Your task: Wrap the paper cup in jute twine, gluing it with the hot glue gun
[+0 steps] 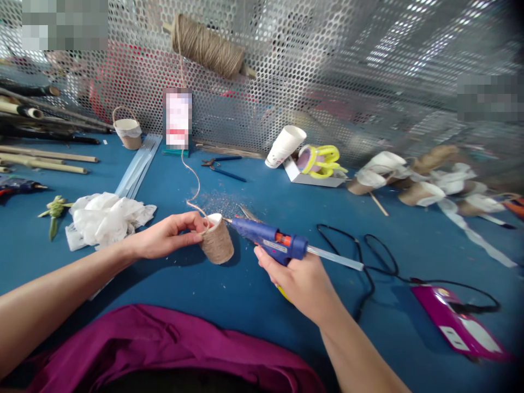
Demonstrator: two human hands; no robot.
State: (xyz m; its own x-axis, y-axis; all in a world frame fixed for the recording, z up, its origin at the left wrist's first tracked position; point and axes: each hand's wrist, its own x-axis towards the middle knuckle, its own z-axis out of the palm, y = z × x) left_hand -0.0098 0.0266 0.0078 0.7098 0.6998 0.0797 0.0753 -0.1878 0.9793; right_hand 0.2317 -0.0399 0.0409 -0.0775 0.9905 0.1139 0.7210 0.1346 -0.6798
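My left hand (167, 236) is closed on a small paper cup wrapped in jute twine (216, 241), tilted on the blue table (229, 295). Its fingers pinch the cup's rim where the loose twine strand (195, 185) comes in. My right hand (298, 278) grips a blue hot glue gun (272, 243) with a clear glue stick (335, 257) sticking out the back. The gun's nozzle touches the rim of the cup. The twine strand runs up to a spool of jute (208, 48) on the mesh wall.
White crumpled plastic (104, 217) lies left of the cup. Pliers (221, 165), a white paper cup (285, 145), yellow scissors (323, 160) and several wrapped cups (426, 174) sit further back. A black cord (368, 256) and purple case (462, 325) lie right. Bamboo sticks (45, 158) are at far left.
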